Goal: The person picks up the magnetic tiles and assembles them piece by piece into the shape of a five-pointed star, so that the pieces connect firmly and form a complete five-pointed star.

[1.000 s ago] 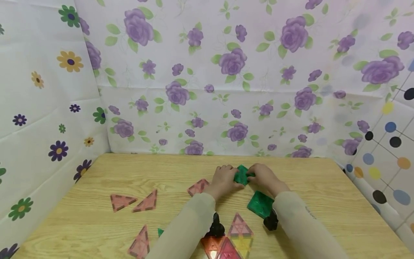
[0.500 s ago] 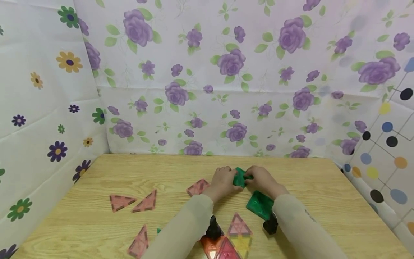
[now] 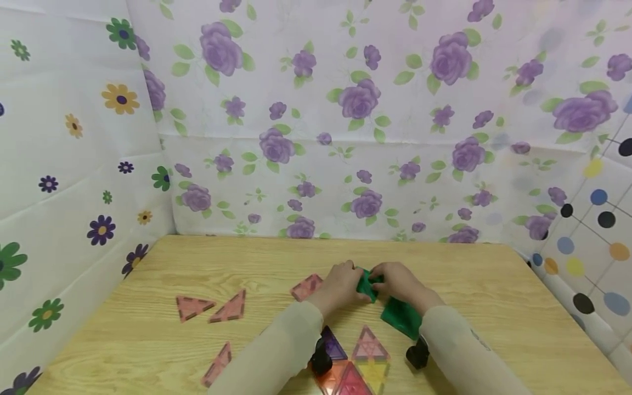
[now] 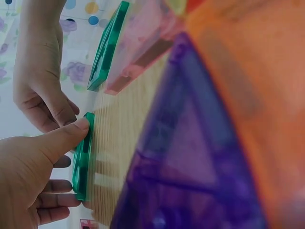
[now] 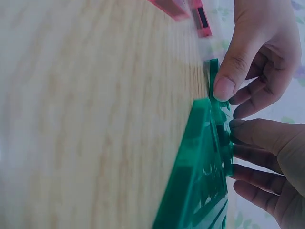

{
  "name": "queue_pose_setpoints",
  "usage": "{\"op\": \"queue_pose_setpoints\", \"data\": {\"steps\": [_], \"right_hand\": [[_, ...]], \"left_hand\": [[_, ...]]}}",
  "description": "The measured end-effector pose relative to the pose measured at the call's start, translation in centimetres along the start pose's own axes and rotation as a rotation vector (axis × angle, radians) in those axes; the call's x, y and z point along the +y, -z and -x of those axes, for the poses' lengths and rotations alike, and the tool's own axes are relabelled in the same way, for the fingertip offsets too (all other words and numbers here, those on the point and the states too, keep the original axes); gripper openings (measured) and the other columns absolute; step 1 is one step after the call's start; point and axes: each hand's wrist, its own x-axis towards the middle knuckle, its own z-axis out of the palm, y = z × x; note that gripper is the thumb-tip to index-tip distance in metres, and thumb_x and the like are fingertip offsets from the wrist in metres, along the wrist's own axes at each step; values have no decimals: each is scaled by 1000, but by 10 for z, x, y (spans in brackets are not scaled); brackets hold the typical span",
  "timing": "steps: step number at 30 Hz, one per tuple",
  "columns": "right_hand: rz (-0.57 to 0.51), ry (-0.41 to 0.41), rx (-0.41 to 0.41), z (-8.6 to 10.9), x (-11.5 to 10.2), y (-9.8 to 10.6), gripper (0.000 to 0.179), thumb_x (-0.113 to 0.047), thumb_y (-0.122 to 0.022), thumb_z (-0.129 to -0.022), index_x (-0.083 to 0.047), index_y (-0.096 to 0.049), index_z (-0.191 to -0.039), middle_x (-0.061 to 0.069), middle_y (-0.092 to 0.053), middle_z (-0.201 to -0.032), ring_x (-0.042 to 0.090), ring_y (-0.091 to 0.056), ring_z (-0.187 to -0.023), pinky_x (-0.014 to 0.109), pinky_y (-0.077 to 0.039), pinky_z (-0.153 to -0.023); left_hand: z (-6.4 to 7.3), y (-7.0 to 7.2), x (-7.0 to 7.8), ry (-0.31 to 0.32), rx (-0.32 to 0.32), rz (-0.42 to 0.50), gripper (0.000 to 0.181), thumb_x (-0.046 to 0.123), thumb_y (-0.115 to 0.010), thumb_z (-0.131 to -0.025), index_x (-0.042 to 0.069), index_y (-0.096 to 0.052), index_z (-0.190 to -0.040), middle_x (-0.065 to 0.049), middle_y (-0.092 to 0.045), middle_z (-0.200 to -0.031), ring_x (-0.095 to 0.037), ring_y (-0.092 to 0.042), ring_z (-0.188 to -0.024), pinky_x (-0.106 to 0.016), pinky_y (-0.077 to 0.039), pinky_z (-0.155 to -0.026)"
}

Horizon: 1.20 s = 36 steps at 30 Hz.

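A green translucent magnetic tile [image 3: 364, 285] lies flat on the wooden table between both hands. My left hand [image 3: 340, 286] pinches its left side, the thumb on the near edge in the left wrist view. From the right, my right hand [image 3: 399, 281] grips the same tile with curled fingers and thumb, hiding part of it. A second, larger green tile [image 3: 401, 319] lies just nearer to me, partly under the right wrist. In the right wrist view this larger tile [image 5: 190, 186] stands in front of the held one [image 5: 222, 119]; whether they touch I cannot tell.
Nearer to me, purple [image 3: 334, 345], pink [image 3: 370, 345], yellow [image 3: 373, 373], orange [image 3: 331, 376] and red [image 3: 353, 383] triangle tiles lie joined. Pink tiles [image 3: 306, 287] and loose pink triangles [image 3: 229, 307] are scattered to the left. Floral cloth [image 3: 326, 181] walls the table's back.
Both hands have drawn the green tile toward me, closer to the larger green tile. The view has shifted slightly, and more of the purple triangle shows beside the left wrist.
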Motion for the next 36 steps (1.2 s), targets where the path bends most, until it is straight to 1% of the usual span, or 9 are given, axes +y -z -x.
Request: {"op": "queue_pose_setpoints", "data": {"steps": [6,11,16,20,25,27,30,33,36], "right_hand": [[-3,19,-9,2,-8,0,19,-12,-72,-86,-4,-74,-103,13,-69,-115,32,-65,-106,46,-52,-91],[9,37,-11,6,-10,-1,19,-12,-71,-86,-4,-74,-103,13,-69,-115,32,-65,-106,46,-52,-92],[25,53,-17,8,-12,-2,20,-13,-72,-85,-4,-74,-102,13,-69,-117,32,-65,-106,46,-52,-91],[24,47,-28,10,-13,-3,20,-13,-73,-85,-4,-74,-102,13,-69,-117,32,-65,-107,45,-52,-91],[5,29,-32,13,-14,-4,20,-13,-73,-85,-4,-74,-103,12,-68,-119,32,-64,-109,46,-52,-93],[-8,26,-34,14,-14,-4,20,-13,-72,-85,-5,-74,-103,11,-68,-120,31,-64,-110,45,-52,-92],[-11,53,-31,16,-12,-4,20,-13,-72,-85,-5,-74,-104,12,-68,-119,31,-64,-108,44,-53,-91],[-18,71,-32,19,-11,-4,22,-15,-72,-85,-6,-73,-105,13,-67,-120,33,-63,-109,46,-52,-91],[-58,59,-26,23,-11,-1,25,-17,-72,-86,-7,-72,-109,15,-65,-124,36,-60,-114,51,-49,-94]], "left_hand": [[10,3,1,-1,-5,-16,53,50,-71,-82,15,-63,-121,-5,-60,-108,-19,-59,-92,-29,-49,-77],[15,2,1,-14,7,-20,47,47,-72,-82,15,-65,-115,-3,-61,-104,-18,-58,-86,-26,-46,-70],[20,3,3,-22,2,-49,45,47,-71,-83,15,-65,-115,-4,-62,-104,-17,-59,-86,-26,-47,-70],[22,2,4,-10,-15,-58,44,48,-70,-83,17,-65,-114,-3,-61,-103,-17,-58,-82,-26,-44,-65],[26,2,3,-37,-8,-63,44,48,-70,-83,16,-65,-113,-2,-61,-99,-14,-57,-78,-23,-41,-61],[27,3,3,-47,-8,-60,44,47,-70,-83,16,-65,-114,-2,-61,-99,-14,-58,-79,-23,-42,-61],[29,3,2,-59,-1,-69,44,48,-70,-84,17,-65,-114,-1,-61,-99,-14,-58,-79,-23,-45,-64],[32,6,2,-71,21,-96,42,50,-69,-83,19,-66,-112,0,-62,-101,-15,-61,-85,-27,-51,-74],[36,13,2,-84,42,-113,42,52,-67,-84,20,-67,-112,1,-64,-104,-15,-62,-89,-32,-52,-82]]}}
